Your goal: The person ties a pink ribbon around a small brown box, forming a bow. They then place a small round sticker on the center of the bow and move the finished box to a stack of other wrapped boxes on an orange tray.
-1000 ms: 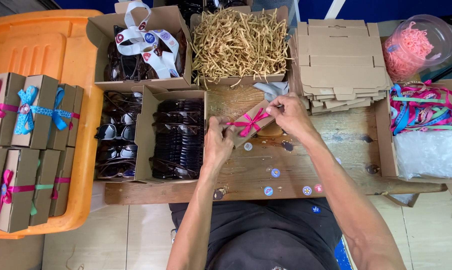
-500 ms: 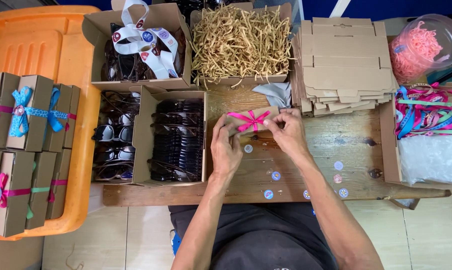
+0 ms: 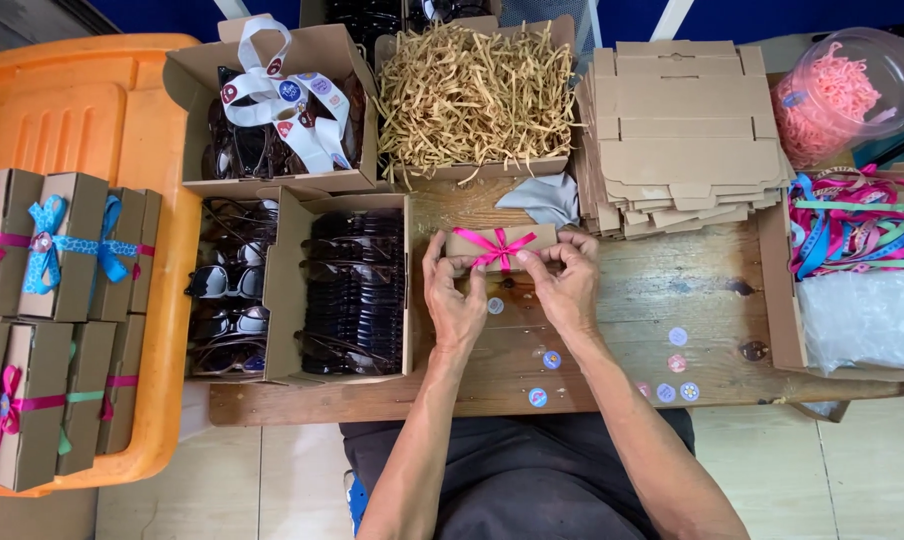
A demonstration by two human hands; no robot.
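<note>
A small flat kraft-card box (image 3: 500,243) lies on the worn plank worktop (image 3: 632,330), crossed by a glossy pink ribbon (image 3: 496,250) tied in a bow. The left hand (image 3: 454,296) and the right hand (image 3: 564,282) meet on it, fingers curled tight, each pinching a ribbon end at the box's near edge. Just beyond the right hand lies a soft grey cloth (image 3: 544,198); past that, a carton (image 3: 472,168) heaped with crinkled tan paper shred (image 3: 470,90). Left of the left hand an open carton (image 3: 284,290) holds rows of dark sunglasses (image 3: 357,295). Right of the right hand sits a stack of flat cardboard blanks (image 3: 684,135). Round stickers (image 3: 677,337) dot the wood near the wrists.
</note>
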